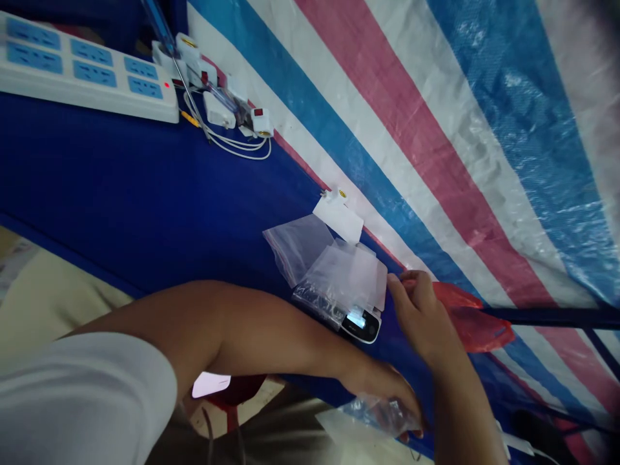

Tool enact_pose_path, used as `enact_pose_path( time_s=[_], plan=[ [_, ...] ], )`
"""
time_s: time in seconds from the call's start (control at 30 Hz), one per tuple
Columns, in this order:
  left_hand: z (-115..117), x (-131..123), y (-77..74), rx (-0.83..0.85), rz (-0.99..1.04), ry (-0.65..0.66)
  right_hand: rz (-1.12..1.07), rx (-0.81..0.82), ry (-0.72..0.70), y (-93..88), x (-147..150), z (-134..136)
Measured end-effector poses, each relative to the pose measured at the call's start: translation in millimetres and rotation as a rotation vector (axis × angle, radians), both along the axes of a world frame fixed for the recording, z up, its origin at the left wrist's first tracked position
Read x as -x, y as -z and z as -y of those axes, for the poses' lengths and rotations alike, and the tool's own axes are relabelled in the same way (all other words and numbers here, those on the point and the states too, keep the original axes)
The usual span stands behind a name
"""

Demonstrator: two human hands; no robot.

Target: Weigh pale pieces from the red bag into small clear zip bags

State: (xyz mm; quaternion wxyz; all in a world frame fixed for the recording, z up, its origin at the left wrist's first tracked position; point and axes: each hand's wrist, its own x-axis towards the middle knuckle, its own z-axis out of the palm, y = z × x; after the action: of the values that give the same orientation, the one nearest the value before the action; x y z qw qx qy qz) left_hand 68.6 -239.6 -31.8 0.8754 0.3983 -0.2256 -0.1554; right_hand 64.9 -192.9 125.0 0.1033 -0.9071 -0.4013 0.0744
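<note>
My left arm reaches across the blue table, and my left hand is low at the right, closed on a clear plastic bag that hangs over the table's near edge. My right hand is farther back, its fingers curled at a red plastic bag; part of the red film shows by the fingertips. Between my arms lies a small black-and-white device with a lit screen. Clear zip bags lie beside it and partly over it.
A white power strip with blue sockets lies at the upper left. Near it are white plug adapters, a coiled white cable and a screwdriver. Another adapter and a white card lie against the striped tarp wall.
</note>
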Motion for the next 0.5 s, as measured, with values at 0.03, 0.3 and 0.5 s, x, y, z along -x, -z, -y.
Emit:
enact_pose_path(
  time_s=[0.03, 0.3, 0.5],
  plan=[
    [2, -1, 1.7, -0.008, -0.050, 0.060, -0.104, 0.013, 0.018, 2.5, -6, -3],
    [10, -13, 8.3, -0.016, -0.131, 0.150, -0.508, -0.271, -0.203, 5.3, 15, -34],
    [1, 0, 13.4, 0.000, -0.130, 0.121, -0.488, -0.108, -0.644, 7.8, 53, -68]
  ],
)
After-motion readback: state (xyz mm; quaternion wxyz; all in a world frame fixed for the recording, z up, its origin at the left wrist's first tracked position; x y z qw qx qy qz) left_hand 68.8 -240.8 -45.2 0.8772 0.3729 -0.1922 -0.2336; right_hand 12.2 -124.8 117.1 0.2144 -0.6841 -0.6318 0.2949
